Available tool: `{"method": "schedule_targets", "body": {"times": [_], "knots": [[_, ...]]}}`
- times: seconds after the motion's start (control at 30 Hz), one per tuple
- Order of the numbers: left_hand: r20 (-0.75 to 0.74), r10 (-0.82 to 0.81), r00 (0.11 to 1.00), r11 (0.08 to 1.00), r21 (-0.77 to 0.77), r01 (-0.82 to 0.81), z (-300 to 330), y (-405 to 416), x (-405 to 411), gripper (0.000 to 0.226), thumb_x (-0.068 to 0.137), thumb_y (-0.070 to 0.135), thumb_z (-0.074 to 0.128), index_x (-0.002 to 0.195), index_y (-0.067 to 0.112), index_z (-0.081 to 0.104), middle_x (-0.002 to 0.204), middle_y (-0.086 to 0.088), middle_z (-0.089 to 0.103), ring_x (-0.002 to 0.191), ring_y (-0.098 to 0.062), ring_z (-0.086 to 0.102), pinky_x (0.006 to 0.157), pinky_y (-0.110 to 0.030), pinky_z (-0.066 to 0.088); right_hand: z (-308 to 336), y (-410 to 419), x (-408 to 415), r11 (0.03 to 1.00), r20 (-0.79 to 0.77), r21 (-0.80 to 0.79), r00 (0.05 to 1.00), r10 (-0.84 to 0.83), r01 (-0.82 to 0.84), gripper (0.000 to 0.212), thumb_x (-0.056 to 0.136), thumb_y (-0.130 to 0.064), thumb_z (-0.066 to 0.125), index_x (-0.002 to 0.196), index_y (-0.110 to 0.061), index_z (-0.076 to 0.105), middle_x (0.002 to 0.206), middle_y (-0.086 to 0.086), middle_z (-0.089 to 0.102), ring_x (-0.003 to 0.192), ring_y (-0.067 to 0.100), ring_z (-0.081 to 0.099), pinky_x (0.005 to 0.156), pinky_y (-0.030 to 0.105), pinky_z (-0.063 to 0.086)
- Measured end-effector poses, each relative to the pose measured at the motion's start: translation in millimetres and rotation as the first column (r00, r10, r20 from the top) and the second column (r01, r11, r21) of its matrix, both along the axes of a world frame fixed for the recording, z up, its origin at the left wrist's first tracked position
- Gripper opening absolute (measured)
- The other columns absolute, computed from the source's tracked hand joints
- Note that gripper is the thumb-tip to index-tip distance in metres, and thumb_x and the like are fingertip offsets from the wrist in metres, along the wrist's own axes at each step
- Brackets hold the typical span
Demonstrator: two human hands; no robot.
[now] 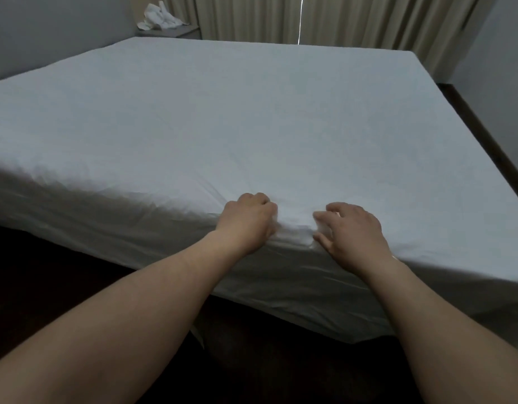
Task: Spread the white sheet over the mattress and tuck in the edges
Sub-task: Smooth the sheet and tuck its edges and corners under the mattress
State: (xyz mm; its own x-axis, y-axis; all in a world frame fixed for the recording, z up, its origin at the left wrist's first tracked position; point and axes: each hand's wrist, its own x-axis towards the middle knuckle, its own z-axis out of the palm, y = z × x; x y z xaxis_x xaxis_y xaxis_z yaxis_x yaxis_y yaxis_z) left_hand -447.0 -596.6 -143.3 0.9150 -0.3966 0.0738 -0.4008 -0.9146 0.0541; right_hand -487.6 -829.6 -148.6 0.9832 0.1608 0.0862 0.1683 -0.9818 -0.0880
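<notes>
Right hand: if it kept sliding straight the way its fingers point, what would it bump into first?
The right hand points left, so it would probably meet the left hand first, across bunched white sheet.

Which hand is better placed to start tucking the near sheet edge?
Left, probably. The left hand is already bunching the white sheet at the mattress's near edge, with loose overhang just below. The right hand rests on the same edge with looser fingers, so it would need to grip first.

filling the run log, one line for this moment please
left hand grips sheet at near edge | right hand on sheet | near side untucked
</notes>
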Motion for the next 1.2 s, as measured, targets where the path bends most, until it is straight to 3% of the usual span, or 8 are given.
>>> {"method": "schedule_targets", "body": {"times": [0.17,0.3,0.4,0.47,0.63,0.77,0.9,1.2], "knots": [[0.069,-0.046,0.997,0.995,0.091,0.039,2,0,6,0.015,0.098,0.023,0.06,0.093,0.011,0.067,0.093,-0.005,0.058,0.088,-0.031,0.056,0.064,-0.036,0.043,-13,5,1,0.996,0.218,0.091,0.976,0.0,-0.02,0.01,0.094,-0.035,0.071,0.093,-0.026,0.076,0.099,-0.002,0.069,0.095,0.03,0.061,0.077,0.04,0.045],[0.143,-0.102,0.984,0.983,0.165,0.078,0,1,7,0.014,0.098,0.019,0.062,0.085,0.014,0.067,0.083,-0.003,0.06,0.074,-0.03,0.057,0.06,-0.035,0.039,-14,10,2,0.994,0.237,0.111,0.971,-0.031,0.004,0.012,0.094,-0.028,0.07,0.086,-0.021,0.074,0.087,-0.001,0.068,0.089,0.03,0.059,0.071,0.039,0.044],[0.144,-0.112,0.983,0.977,0.194,0.083,3,3,9,0.015,0.098,0.018,0.06,0.086,0.017,0.068,0.081,-0.001,0.06,0.069,-0.027,0.056,0.059,-0.034,0.036,-8,8,4,0.99,0.175,0.138,0.984,-0.018,-0.007,0.012,0.097,-0.028,0.067,0.089,-0.021,0.073,0.091,-0.003,0.067,0.092,0.028,0.057,0.074,0.038,0.043],[0.111,-0.128,0.986,0.979,0.175,0.107,6,5,10,0.017,0.101,0.023,0.057,0.091,0.018,0.07,0.086,-0.001,0.062,0.073,-0.027,0.06,0.062,-0.035,0.044,-3,7,6,0.989,0.108,0.143,0.994,0.006,-0.022,0.012,0.098,-0.03,0.064,0.092,-0.022,0.071,0.094,-0.004,0.065,0.096,0.025,0.055,0.078,0.039,0.044],[-0.104,-0.116,0.988,0.992,0.035,0.12,15,15,6,0.022,0.103,0.04,0.056,0.106,0.024,0.071,0.101,0.002,0.068,0.092,-0.023,0.063,0.077,-0.038,0.053,5,9,7,0.994,0.006,0.111,1.0,-0.015,0.015,0.016,0.101,-0.037,0.054,0.095,-0.028,0.066,0.099,-0.009,0.061,0.107,0.023,0.052,0.085,0.038,0.045],[-0.142,-0.026,0.989,0.999,-0.034,0.022,17,44,-5,0.029,0.102,0.048,0.054,0.111,0.025,0.068,0.104,0.004,0.07,0.095,-0.021,0.064,0.077,-0.036,0.051,14,33,11,0.977,0.007,0.211,0.999,-0.044,0.041,0.027,0.103,-0.043,0.049,0.118,-0.029,0.067,0.12,-0.007,0.063,0.117,0.022,0.053,0.094,0.04,0.047],[-0.11,0.126,0.986,0.991,-0.037,-0.131,33,100,-14,0.034,0.101,0.046,0.054,0.126,0.026,0.065,0.12,0.002,0.068,0.11,-0.023,0.064,0.087,-0.037,0.052,28,85,11,0.964,-0.014,0.258,0.997,0.071,-0.065,0.033,0.102,-0.046,0.051,0.129,-0.031,0.062,0.132,-0.009,0.06,0.121,0.017,0.054,0.103,0.041,0.049],[-0.087,0.348,0.934,0.936,-0.021,-0.351,78,226,-62,0.027,0.1,0.042,0.055,0.101,0.021,0.071,0.101,0.0,0.072,0.093,-0.025,0.067,0.074,-0.035,0.055,64,226,4,0.915,-0.04,0.324,0.963,0.266,-0.239,0.031,0.101,-0.045,0.052,0.13,-0.036,0.06,0.136,-0.012,0.054,0.125,0.014,0.052,0.102,0.037,0.048]]}}
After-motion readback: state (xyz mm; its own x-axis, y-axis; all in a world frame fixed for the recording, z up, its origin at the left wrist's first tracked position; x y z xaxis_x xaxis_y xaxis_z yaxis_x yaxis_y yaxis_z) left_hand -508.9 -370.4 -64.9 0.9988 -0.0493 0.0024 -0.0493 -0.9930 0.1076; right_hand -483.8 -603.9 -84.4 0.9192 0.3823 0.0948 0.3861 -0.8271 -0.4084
